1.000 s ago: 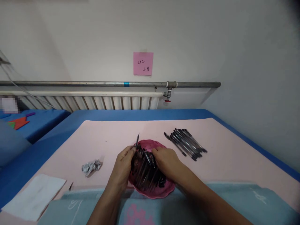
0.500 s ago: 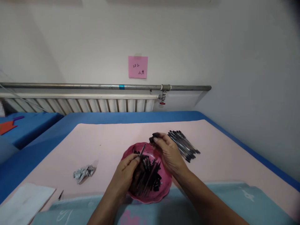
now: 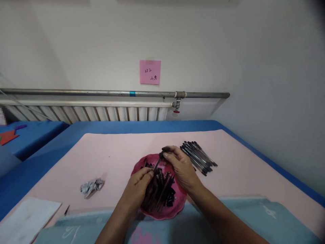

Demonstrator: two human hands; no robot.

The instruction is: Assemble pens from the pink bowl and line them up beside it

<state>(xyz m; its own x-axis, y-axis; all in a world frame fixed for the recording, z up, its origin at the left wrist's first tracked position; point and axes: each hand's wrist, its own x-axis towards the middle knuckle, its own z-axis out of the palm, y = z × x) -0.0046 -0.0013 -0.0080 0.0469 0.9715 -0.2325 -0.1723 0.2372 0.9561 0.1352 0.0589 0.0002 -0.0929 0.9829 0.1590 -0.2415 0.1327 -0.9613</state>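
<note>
My left hand is closed on a slim grey pen, which slants up to the right over the pink scalloped bowl. My right hand pinches a small black piece, perhaps a pen cap, at the pen's upper end. The two touch or nearly touch. The right fingertips look stained black. Inside the bowl lie many black pen parts, some long and some short, partly hidden by my left hand.
A bundle of clear pens with black ends lies right of the bowl on the pink sheet. To the left are a crumpled grey wad, a white paper and a small dark tip. Teal cloth runs along the front.
My right hand has come slightly down and left, bringing the black piece to the pen's upper end. The pen now reaches that piece; before, there was a gap.
</note>
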